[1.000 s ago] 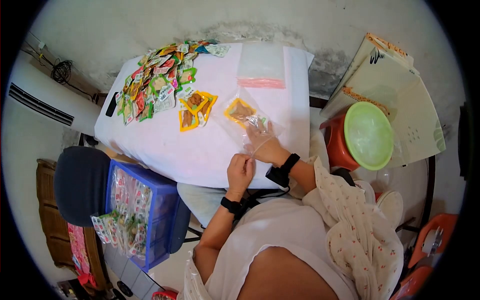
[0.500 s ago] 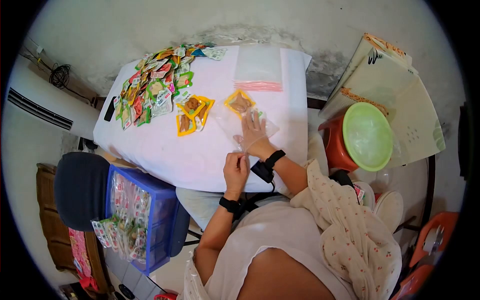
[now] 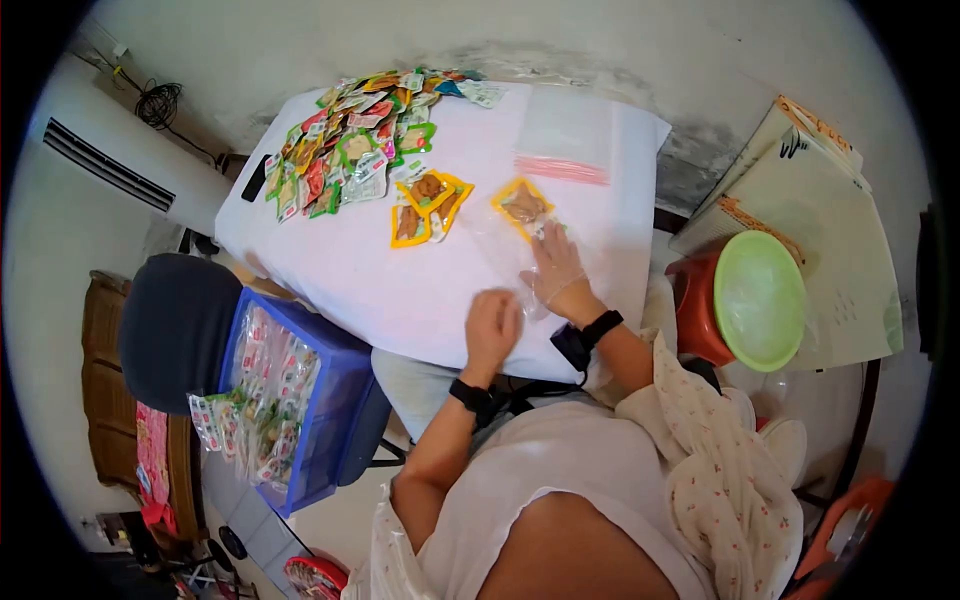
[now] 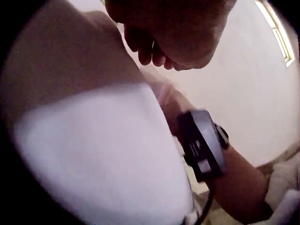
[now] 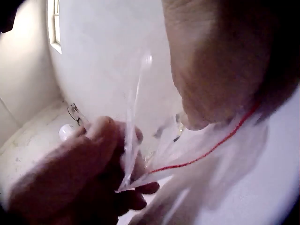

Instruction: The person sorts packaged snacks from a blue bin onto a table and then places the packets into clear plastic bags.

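Observation:
A clear zip bag with a red seal line lies on the white-covered table, its mouth towards the person. Toward its far end sits a yellow-edged snack packet, seen through the film. My right hand reaches into the bag, fingers straight and thumb spread, fingertips at the packet's near edge. At the bag's mouth my left hand pinches the film between curled fingers; the right wrist view shows this left hand at the seal line. In the left wrist view, the left hand's fingers hang curled, dark against the wall.
Left of the bag lie several yellow-edged packets, with a large heap of snack packets behind. A stack of flat clear bags is at the back. A blue crate stands at left, a green basin at right.
The head view has shifted, moving the scene rightward. My right hand has flattened and spread its thumb inside the bag, while my left stays at the bag's mouth.

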Demonstrator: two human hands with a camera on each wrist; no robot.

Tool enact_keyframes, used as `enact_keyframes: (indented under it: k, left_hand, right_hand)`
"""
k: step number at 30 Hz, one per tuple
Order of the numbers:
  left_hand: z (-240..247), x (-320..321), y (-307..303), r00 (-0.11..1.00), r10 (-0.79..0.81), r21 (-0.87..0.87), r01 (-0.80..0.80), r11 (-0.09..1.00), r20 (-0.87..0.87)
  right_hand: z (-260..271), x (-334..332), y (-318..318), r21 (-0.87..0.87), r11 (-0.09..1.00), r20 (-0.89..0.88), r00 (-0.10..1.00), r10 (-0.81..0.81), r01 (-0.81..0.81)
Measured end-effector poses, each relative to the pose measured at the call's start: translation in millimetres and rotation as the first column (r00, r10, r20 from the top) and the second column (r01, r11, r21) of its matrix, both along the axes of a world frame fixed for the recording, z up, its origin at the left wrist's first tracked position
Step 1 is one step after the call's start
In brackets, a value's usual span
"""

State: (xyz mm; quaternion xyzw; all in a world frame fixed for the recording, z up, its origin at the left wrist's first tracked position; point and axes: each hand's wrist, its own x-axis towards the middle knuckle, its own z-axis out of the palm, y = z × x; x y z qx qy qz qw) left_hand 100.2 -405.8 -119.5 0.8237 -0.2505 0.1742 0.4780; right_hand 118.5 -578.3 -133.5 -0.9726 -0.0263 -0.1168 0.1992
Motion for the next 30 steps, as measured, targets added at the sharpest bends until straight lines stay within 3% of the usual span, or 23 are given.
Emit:
enact_keyframes:
  k: [3,6,8,11,16,23,30]
  left_hand:
    - [17.9,47.3,16.9,0.967,0.177,0.25,-0.22,0.943,0.183]
    - [18.7,97.6,23.6,0.965,0.192,0.364,-0.246,0.899,0.178]
    - [11.4,126.5,26.7,0.936,0.197,0.526,-0.328,0.785,0.29]
    - [-6.7,163.9,35.1,0.94,0.173,0.597,-0.321,0.735,0.293]
    - [-5.9,171.9,53.2,0.964,0.182,0.604,-0.262,0.753,0.192]
    - [-2.4,154.9,106.8,0.931,0.279,0.598,-0.364,0.714,0.233]
    - [21.1,139.8,117.0,0.961,0.235,0.586,-0.274,0.763,0.143]
  right_hand:
    - [2.8,-11.3,-4.3,0.009,0.995,0.037,0.994,0.102,-0.103]
    - [4.8,-28.9,-8.5,-0.058,0.987,0.045,0.987,0.152,-0.149]
    - [11.3,-35.7,-6.9,-0.12,0.98,0.063,0.984,0.167,-0.159]
    - [16.3,-41.8,-5.5,-0.161,0.983,-0.054,0.995,0.078,-0.086]
    - [1.3,-34.6,-13.4,-0.147,0.964,0.028,0.973,0.228,-0.222]
    - [-3.4,-17.4,-10.0,-0.096,0.952,0.01,0.956,0.293,-0.29]
    - [1.1,-25.0,-12.4,-0.076,0.955,0.013,0.957,0.289,-0.288]
